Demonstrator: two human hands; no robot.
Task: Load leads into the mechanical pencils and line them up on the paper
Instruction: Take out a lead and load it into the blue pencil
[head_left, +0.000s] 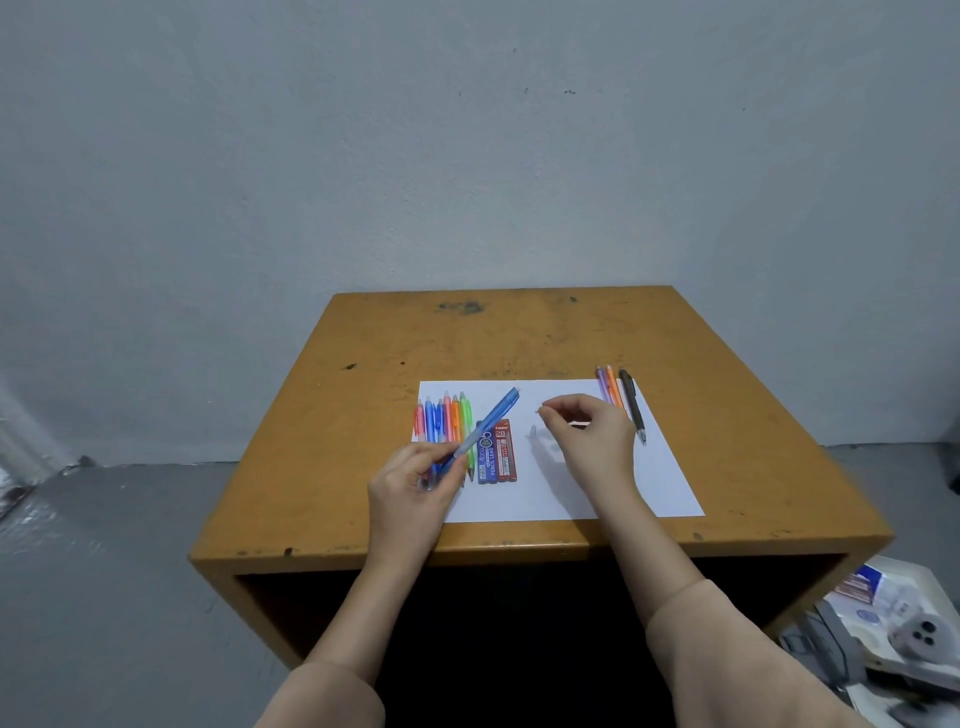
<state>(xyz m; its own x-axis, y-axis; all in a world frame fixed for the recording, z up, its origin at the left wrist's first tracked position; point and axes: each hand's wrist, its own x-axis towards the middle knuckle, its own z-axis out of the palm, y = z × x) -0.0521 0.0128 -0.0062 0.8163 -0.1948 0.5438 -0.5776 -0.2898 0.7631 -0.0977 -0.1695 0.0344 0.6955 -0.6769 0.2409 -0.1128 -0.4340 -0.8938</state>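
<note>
A white paper (582, 483) lies on the wooden table (363, 395). My left hand (410, 483) grips a blue mechanical pencil (491, 421), tilted up to the right above the paper. My right hand (587, 431) hovers over the paper's middle with thumb and forefinger pinched together; what they hold is too small to tell. A small clear cap (533, 430) lies on the paper just left of that hand. Several coloured pencils (441, 415) lie in a row at the paper's left. A blue lead case (485, 460) and a red lead case (505, 452) lie beside them.
Purple, orange and black pencils (621, 397) lie at the paper's far right corner. The table stands against a grey wall. Boxes and clutter (893, 623) sit on the floor at the lower right.
</note>
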